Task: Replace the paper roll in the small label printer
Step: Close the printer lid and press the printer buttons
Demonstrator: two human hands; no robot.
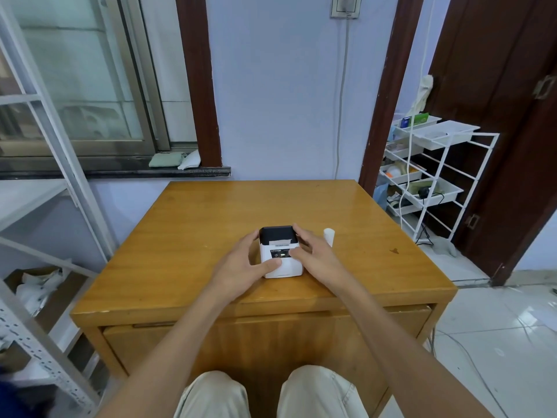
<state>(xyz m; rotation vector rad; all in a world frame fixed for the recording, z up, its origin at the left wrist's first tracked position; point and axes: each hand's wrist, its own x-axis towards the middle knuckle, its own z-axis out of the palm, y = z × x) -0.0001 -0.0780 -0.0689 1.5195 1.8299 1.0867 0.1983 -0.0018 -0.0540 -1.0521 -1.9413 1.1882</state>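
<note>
- On the table (187,224), near its front edge and about midway across, the printer (281,260) is sitting flat, its black lid toward the wall and its white body toward the person.
- The lid is lying down over the body, with a strip of white paper showing at the seam between black and white.
- The left hand (241,260) is gripping the printer's left side: its fingers are curling round the left edge by the lid, and its thumb is lying across the white front face.
- The right hand (313,251) is holding the right side, its fingers reaching along the right edge up to the lid's back corner and its thumb pressing on the dark panel in the middle of the top.
- Both forearms are stretching in from the bottom of the view, above the person's knees in pale trousers.
- A roll (329,235) of white paper is standing upright on the table just right of the right hand, close to its fingers but apart from them.
- A small dark mark is showing on the wood further right.
- A white wire rack (446,164) with trays is standing against the wall to the right of the table, beside a dark door.
- Grey metal shelving (45,351) is standing at the left.
</note>
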